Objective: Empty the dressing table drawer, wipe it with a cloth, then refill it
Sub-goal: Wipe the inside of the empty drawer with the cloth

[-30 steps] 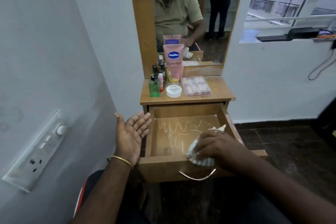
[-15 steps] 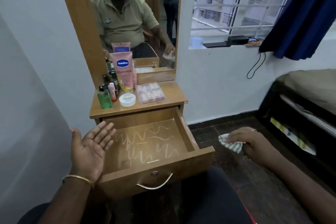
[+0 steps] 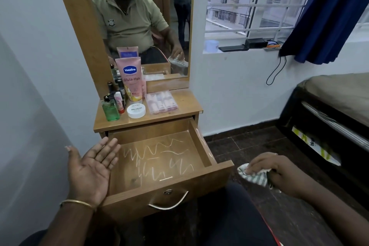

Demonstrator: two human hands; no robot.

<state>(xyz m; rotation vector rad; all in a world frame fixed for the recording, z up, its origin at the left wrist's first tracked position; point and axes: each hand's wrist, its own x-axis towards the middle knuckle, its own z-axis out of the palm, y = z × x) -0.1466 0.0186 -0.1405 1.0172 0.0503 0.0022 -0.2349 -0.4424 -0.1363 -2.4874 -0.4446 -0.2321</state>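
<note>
The wooden drawer (image 3: 165, 189) is pulled out and holds nothing; white scribble marks cover its floor. My left hand (image 3: 89, 170) is held palm up with straight fingers at the drawer's left edge. To the right of the drawer, above the floor, my right hand (image 3: 275, 171) grips a striped cloth (image 3: 253, 174). On the dressing table top (image 3: 183, 114) stand a pink Vaseline tube (image 3: 130, 80), a green bottle (image 3: 109, 111), a white nail polish jar (image 3: 136, 110), a clear box of small bottles (image 3: 161, 102) and several small dark bottles.
A mirror (image 3: 139, 20) rises behind the table top. A white wall is close on the left. A dark bed frame (image 3: 329, 126) stands at the right, with a window sill (image 3: 239, 48) and blue curtain (image 3: 327, 14) above. Dark floor lies right of the drawer.
My right hand lifted the cloth out of the drawer and moved it right, clear of the drawer. The view swung right. My left hand stayed palm up by the drawer's left edge.
</note>
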